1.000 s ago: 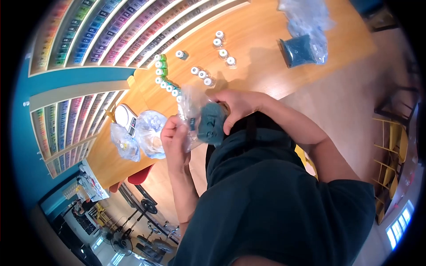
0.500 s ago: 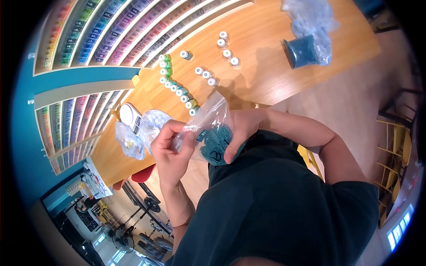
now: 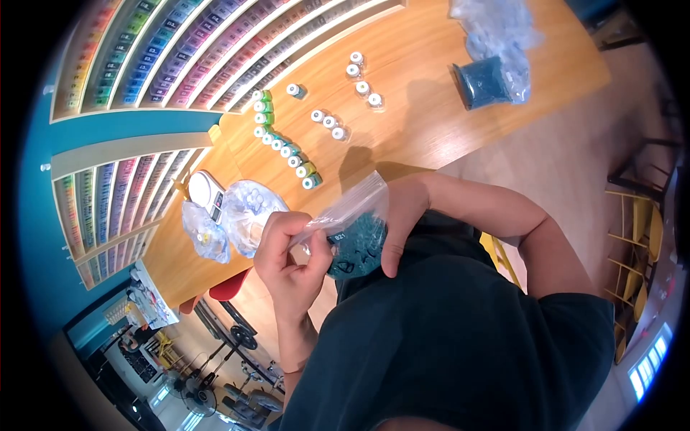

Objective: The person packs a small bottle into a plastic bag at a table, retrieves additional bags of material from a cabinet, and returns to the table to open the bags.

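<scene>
Holds a clear zip bag (image 3: 361, 237) of teal beads in both hands, just in front of the dark shirt (image 3: 460, 337) and off the near side of the wooden desk (image 3: 445, 122). Pinches the side of it near the zip strip with the left hand (image 3: 291, 262), thumb and fingers brought close together. Grips the opposite side with the right hand (image 3: 406, 215), thumb across the front, fingers mostly hidden behind. Shows dark handwriting and a small label through the plastic.

Has on the desk, beyond the hands, a curved row of white-capped bottles (image 3: 285, 151), a lone bottle (image 3: 295, 90), a group of three (image 3: 328, 123) and a group of four (image 3: 362, 87). Has a white scale (image 3: 204, 191) beside two plastic bags (image 3: 251, 208) at the left, and a flat teal packet (image 3: 483, 82) touching crumpled clear plastic (image 3: 499, 29) at the far right.
</scene>
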Motion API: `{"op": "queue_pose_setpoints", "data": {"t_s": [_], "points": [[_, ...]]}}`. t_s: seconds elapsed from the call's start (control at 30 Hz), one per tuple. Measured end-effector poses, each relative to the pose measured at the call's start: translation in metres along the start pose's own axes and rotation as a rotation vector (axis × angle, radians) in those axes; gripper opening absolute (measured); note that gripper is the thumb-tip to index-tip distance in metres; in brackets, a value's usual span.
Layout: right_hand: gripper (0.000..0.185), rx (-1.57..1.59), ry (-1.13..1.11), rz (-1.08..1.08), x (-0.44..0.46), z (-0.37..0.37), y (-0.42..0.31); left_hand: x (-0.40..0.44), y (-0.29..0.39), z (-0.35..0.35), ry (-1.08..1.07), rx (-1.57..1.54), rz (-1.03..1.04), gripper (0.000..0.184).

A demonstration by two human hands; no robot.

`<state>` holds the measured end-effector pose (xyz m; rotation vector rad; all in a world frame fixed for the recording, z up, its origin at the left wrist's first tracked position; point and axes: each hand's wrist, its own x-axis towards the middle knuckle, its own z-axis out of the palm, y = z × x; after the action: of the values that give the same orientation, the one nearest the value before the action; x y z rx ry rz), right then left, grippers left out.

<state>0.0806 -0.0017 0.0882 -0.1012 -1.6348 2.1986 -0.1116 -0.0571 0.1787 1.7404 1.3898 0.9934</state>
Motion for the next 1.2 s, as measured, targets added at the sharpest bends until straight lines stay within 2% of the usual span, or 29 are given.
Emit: {"op": "queue_pose_setpoints", "data": {"t_s": [0.07,0.17,0.37,0.47,0.57,0.67,0.97,1.1,1.2], "points": [[0.076,0.055,-0.064,0.011,0.007,-0.001,0.002,0.001,0.005,-0.001,0.001,0.062,0.086,0.016],[0.069,0.112,-0.018,0.038,0.017,0.013,-0.007,0.0,0.013,-0.001,-0.001,0.131,0.066,0.017],[0.046,0.108,0.082,-0.001,0.025,0.022,-0.015,0.0,0.013,-0.005,0.042,0.166,0.054,0.015],[0.038,0.07,0.088,0.066,0.025,0.019,-0.025,0.001,0.008,-0.007,0.067,0.185,0.055,0.014],[0.041,0.121,0.032,0.117,0.026,0.014,-0.023,0.004,0.008,-0.007,0.079,0.175,0.042,0.012],[0.035,0.164,0.084,0.205,0.024,0.013,-0.026,0.005,0.005,-0.009,0.075,0.176,0.025,0.011],[0.031,0.326,0.063,0.274,0.026,0.004,-0.006,-0.002,0.005,-0.012,0.032,0.196,-0.012,0.01],[0.031,0.341,0.09,0.239,0.027,0.006,0.008,-0.003,0.002,-0.016,-0.017,0.211,-0.021,0.013],[0.028,0.377,0.068,0.199,0.028,0.004,0.014,0.005,0.011,-0.015,-0.04,0.292,0.099,0.018]]}}
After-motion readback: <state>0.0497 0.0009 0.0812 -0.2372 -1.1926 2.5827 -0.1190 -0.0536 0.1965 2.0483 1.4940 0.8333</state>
